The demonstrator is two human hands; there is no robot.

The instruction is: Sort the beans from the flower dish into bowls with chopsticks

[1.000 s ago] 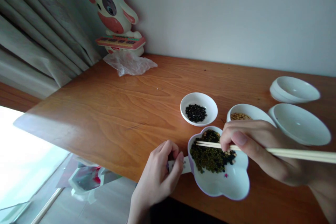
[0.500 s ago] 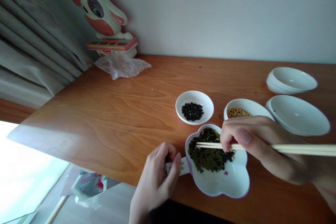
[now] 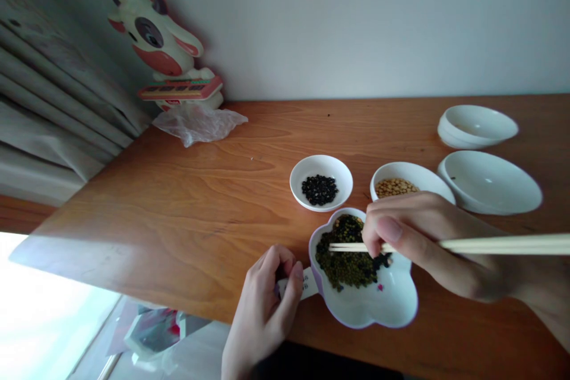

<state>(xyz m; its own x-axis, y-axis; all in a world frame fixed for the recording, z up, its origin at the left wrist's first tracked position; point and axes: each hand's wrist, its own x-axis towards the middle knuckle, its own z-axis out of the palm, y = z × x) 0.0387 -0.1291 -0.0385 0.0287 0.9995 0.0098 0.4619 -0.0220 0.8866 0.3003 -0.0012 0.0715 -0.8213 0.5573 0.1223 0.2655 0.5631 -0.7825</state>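
Note:
My left hand [image 3: 262, 303] grips the white labelled tab [image 3: 305, 284] of a lobed white dish with a purple rim [image 3: 383, 309], at the table's near edge. A heap of mixed green and black beans [image 3: 345, 262] fills the dish's left half. My right hand [image 3: 414, 243] holds a pair of wooden chopsticks [image 3: 503, 244], and their tips reach over the heap. Just beyond lie a white bowl [image 3: 320, 167] of black beans [image 3: 319, 190] and a white bowl [image 3: 412, 171] of yellow soybeans [image 3: 395, 187], which my right hand partly hides.
Two shallow white bowls [image 3: 488, 183] [image 3: 476, 126] stand at the right of the wooden table [image 3: 178, 208]. A crumpled plastic bag [image 3: 198, 124] and a cow figure with a toy keyboard [image 3: 155, 41] stand at the back left, beside a curtain [image 3: 44, 101].
The whole scene has drifted left and down in view as my head moved. The chopsticks now lie level, and my hands keep their holds.

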